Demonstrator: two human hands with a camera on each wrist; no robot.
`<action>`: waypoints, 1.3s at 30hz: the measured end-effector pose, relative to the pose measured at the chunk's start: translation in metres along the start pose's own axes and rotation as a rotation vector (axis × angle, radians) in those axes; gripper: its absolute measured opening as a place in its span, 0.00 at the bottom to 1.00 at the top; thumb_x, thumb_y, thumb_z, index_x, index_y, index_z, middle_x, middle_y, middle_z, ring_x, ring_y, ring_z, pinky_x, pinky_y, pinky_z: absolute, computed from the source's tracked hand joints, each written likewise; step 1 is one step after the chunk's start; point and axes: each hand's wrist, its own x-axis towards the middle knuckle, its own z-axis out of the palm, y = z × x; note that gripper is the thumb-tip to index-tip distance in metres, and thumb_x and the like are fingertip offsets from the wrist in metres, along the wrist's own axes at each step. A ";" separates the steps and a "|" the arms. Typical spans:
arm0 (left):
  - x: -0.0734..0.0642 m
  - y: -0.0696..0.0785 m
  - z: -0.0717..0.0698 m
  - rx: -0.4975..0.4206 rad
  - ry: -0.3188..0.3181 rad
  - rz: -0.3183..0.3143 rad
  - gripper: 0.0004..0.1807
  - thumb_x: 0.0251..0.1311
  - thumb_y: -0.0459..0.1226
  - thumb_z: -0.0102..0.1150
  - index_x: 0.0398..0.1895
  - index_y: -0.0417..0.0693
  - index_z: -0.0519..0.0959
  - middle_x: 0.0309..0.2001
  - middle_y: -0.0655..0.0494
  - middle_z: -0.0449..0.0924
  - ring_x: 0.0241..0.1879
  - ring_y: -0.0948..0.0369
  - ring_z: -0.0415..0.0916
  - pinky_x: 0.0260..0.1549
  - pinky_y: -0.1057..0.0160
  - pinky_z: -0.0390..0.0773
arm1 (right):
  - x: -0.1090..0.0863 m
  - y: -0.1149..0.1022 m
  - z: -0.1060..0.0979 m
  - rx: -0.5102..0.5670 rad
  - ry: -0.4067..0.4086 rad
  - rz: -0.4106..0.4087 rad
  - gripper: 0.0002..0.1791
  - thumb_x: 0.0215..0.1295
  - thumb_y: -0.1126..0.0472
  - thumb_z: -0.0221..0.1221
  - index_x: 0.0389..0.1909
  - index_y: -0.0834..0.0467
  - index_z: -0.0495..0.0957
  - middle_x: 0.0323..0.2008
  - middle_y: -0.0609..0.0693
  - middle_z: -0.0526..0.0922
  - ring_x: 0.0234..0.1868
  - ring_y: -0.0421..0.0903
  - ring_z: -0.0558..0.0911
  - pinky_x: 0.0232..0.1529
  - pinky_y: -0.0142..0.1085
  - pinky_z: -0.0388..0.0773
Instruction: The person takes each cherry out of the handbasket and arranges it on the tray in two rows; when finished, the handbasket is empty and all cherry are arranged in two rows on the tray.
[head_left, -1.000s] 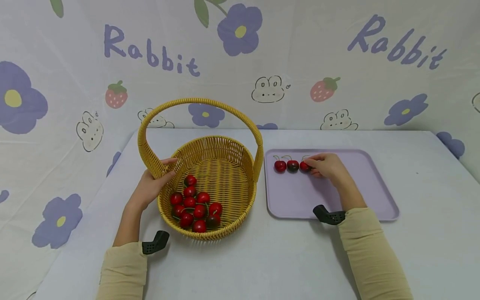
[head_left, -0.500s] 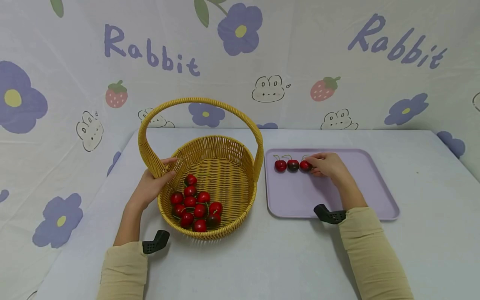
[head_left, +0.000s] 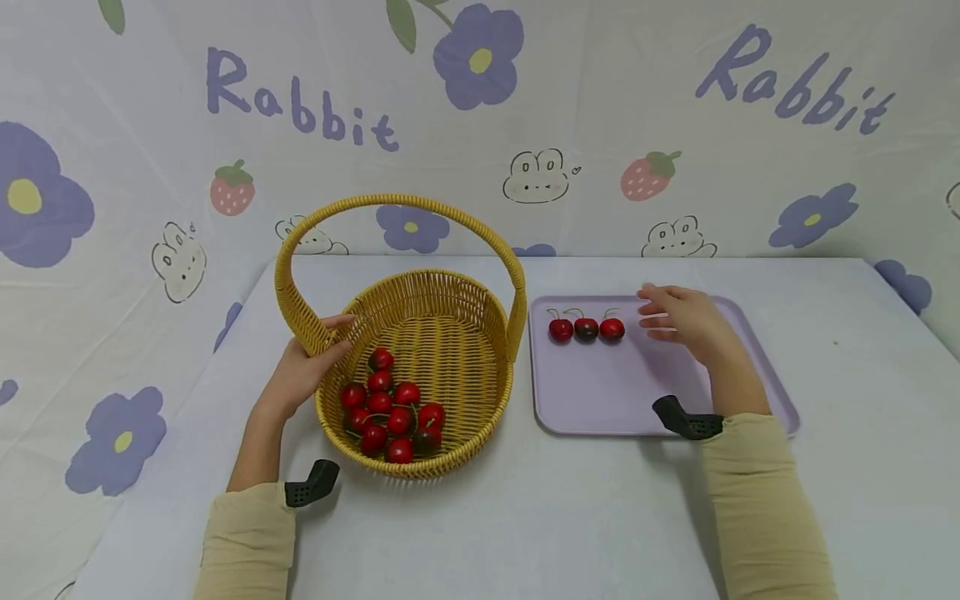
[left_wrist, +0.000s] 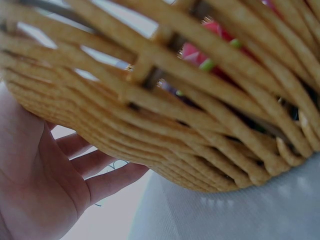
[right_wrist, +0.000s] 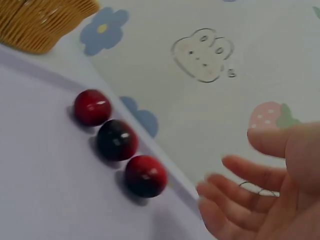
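Observation:
My left hand (head_left: 298, 375) grips the left side of the yellow woven basket (head_left: 457, 358) at the foot of its handle, thumb over the rim. In the left wrist view several fingers (left_wrist: 117, 182) lie against the outside of the weave. Inside the basket, several red cherries (head_left: 400, 422) are gathered at the front left. On the lilac tray (head_left: 592, 392), three cherries stand in a row along the back left: a left cherry (head_left: 560, 330), a darker middle cherry (head_left: 586, 330) and a right cherry (head_left: 612, 329). My right hand (head_left: 693, 321) hovers above the tray, right of them, fingers apart and holding nothing.
A white table (head_left: 510, 517) carries the basket on the left and the tray on the right. The basket's tall arched handle (head_left: 401, 200) rises above it. Behind the table hangs a printed cloth (head_left: 585, 100) with flowers and rabbits.
My right hand has let go of the right cherry and moved away to the right, its fingers spreading. The cherry stays in the row. The left hand and basket have not moved.

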 end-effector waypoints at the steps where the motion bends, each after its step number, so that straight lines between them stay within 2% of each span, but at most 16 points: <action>1: 0.000 0.000 0.000 0.000 0.000 -0.001 0.23 0.68 0.33 0.51 0.66 0.37 0.66 0.67 0.38 0.61 0.66 0.43 0.57 0.61 0.39 0.57 | -0.001 -0.001 -0.003 0.047 -0.008 -0.027 0.37 0.72 0.42 0.45 0.66 0.69 0.59 0.57 0.65 0.70 0.52 0.50 0.77 0.46 0.31 0.77; 7: 0.001 -0.001 0.000 -0.001 -0.002 -0.006 0.23 0.69 0.34 0.50 0.66 0.37 0.66 0.67 0.39 0.61 0.66 0.43 0.58 0.61 0.39 0.57 | -0.011 -0.013 -0.012 0.389 -0.107 -0.139 0.25 0.70 0.46 0.50 0.57 0.61 0.68 0.47 0.51 0.79 0.47 0.42 0.80 0.46 0.33 0.78; 13: 0.000 0.000 0.000 0.003 0.002 -0.024 0.23 0.69 0.34 0.50 0.66 0.39 0.66 0.67 0.39 0.61 0.65 0.42 0.59 0.60 0.39 0.59 | -0.023 -0.030 -0.010 0.526 -0.227 -0.253 0.18 0.75 0.51 0.45 0.54 0.57 0.74 0.50 0.51 0.79 0.51 0.45 0.79 0.49 0.35 0.76; 19: 0.000 0.001 0.000 0.004 0.003 -0.024 0.23 0.69 0.34 0.50 0.66 0.39 0.66 0.67 0.39 0.61 0.65 0.42 0.59 0.60 0.39 0.59 | -0.034 -0.046 0.000 0.662 -0.385 -0.340 0.19 0.77 0.56 0.42 0.53 0.58 0.78 0.49 0.54 0.80 0.52 0.49 0.77 0.52 0.38 0.75; 23: 0.000 0.001 0.000 0.001 0.004 -0.021 0.23 0.69 0.33 0.50 0.65 0.38 0.66 0.66 0.39 0.62 0.66 0.43 0.58 0.60 0.39 0.58 | -0.041 -0.055 0.010 0.678 -0.469 -0.387 0.20 0.77 0.57 0.40 0.53 0.60 0.79 0.47 0.55 0.81 0.51 0.50 0.78 0.52 0.39 0.75; 30: 0.000 0.000 -0.001 -0.013 0.006 -0.012 0.23 0.68 0.33 0.51 0.65 0.37 0.66 0.67 0.39 0.61 0.66 0.43 0.58 0.61 0.39 0.57 | -0.053 -0.068 0.028 0.542 -0.512 -0.470 0.20 0.78 0.58 0.38 0.53 0.59 0.78 0.46 0.54 0.81 0.49 0.49 0.79 0.48 0.39 0.77; 39: 0.000 0.002 -0.001 -0.014 0.006 -0.021 0.23 0.69 0.34 0.51 0.66 0.39 0.66 0.67 0.40 0.61 0.66 0.44 0.58 0.61 0.40 0.57 | -0.060 -0.075 0.047 0.495 -0.656 -0.533 0.22 0.78 0.62 0.34 0.55 0.60 0.77 0.46 0.56 0.81 0.46 0.50 0.80 0.47 0.41 0.78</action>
